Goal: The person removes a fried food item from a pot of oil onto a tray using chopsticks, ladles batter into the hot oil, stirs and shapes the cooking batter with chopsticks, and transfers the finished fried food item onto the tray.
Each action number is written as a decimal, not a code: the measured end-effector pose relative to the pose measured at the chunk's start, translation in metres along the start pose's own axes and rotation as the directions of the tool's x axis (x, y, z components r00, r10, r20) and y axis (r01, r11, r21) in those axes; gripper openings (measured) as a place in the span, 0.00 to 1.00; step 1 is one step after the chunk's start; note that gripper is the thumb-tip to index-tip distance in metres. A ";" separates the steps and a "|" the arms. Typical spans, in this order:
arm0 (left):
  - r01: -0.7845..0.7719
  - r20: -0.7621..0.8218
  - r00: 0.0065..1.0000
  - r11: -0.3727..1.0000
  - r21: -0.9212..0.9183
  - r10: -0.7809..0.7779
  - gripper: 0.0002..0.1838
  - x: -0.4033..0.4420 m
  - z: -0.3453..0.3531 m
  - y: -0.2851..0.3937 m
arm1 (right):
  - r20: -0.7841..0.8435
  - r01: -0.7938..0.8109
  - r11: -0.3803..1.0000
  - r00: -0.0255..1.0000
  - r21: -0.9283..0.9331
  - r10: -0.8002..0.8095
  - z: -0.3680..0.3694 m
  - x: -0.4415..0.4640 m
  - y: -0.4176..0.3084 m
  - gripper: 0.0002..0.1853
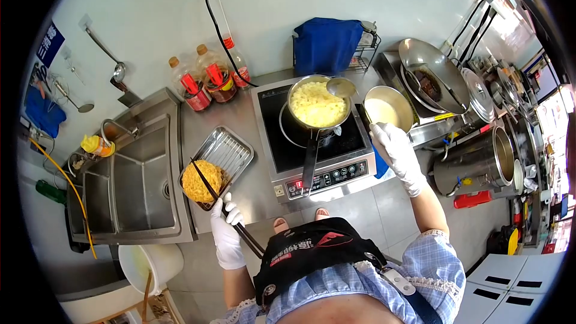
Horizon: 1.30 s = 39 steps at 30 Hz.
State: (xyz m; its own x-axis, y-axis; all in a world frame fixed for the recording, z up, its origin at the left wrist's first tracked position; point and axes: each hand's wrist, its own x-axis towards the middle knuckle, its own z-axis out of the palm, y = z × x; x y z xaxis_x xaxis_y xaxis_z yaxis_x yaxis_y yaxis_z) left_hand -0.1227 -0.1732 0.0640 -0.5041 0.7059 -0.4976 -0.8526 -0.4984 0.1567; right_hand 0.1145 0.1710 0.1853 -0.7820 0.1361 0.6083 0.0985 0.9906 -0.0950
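Note:
My left hand (227, 222), in a white glove, is closed around a pair of dark chopsticks (249, 240). Their tips lie over a round yellow noodle cake (197, 189), which rests at the near end of a metal tray with a wire rack (231, 149). My right hand (396, 147), also gloved, is closed on the dark handle of a ladle (342, 87). The ladle's bowl is over the right rim of a saucepan (310, 150) filled with lumpy pale yellow food (317, 105). Beside that hand stands a pot of pale liquid (384, 114).
The saucepan sits on an induction cooker (276, 138). To the left is a steel double sink (141, 174); bottles (216, 75) stand against the wall. A wok (429, 66), lids and a large steel pot (474, 162) are on the right. Below left, a white bucket (171, 264).

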 end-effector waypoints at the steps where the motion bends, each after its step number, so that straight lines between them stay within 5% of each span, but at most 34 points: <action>1: -0.004 -0.005 1.000 1.000 0.007 0.004 0.13 0.000 0.000 -0.001 | 0.028 -0.027 1.000 0.999 -0.015 0.027 -0.001 -0.001 -0.002 0.22; 6: -0.014 -0.016 1.000 1.000 0.019 0.015 0.13 0.000 0.002 -0.002 | 0.094 -0.055 0.997 0.994 -0.060 0.061 0.003 -0.007 -0.001 0.19; 8: -0.015 -0.015 1.000 1.000 0.019 0.016 0.13 0.000 0.002 -0.003 | 0.085 -0.261 0.956 0.964 0.136 0.251 0.006 -0.005 -0.003 0.04; 12: -0.015 -0.017 1.000 1.000 0.022 0.016 0.13 0.001 0.001 -0.004 | 0.122 -0.404 0.889 0.915 0.216 0.386 0.006 -0.003 -0.008 0.19; 15: -0.015 -0.040 0.999 1.000 0.011 0.016 0.13 0.001 0.002 -0.005 | 0.153 -0.416 0.886 0.908 0.204 0.391 0.005 -0.003 -0.008 0.15; 18: -0.015 -0.042 0.999 1.000 0.006 0.015 0.13 0.000 0.002 -0.006 | 0.085 -0.279 0.955 0.959 0.099 0.271 0.004 -0.001 -0.006 0.14; 20: -0.013 -0.033 0.999 1.000 0.002 0.013 0.14 0.001 0.002 -0.006 | -0.035 -0.018 0.998 0.999 -0.057 0.016 0.006 -0.003 0.000 0.07; 24: -0.010 -0.029 1.000 1.000 -0.003 0.010 0.14 0.001 0.001 -0.007 | 0.053 -0.195 0.976 0.980 0.100 0.191 0.000 -0.007 0.001 0.07; 30: -0.008 -0.050 0.999 1.000 0.012 0.009 0.14 -0.001 0.004 -0.010 | 0.030 0.019 0.998 0.999 -0.053 -0.018 0.014 -0.012 -0.001 0.13; 39: -0.006 -0.035 0.999 0.999 0.044 0.008 0.13 -0.001 0.006 -0.012 | -0.002 0.010 0.999 1.000 -0.045 -0.010 0.004 -0.004 -0.005 0.15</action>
State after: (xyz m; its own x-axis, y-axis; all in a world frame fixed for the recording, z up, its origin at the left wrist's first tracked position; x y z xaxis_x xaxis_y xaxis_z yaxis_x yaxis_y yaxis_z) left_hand -0.1129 -0.1650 0.0678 -0.5057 0.6839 -0.5259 -0.8546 -0.4805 0.1970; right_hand 0.1146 0.1650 0.1804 -0.7815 0.1265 0.6109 0.1188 0.9915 -0.0534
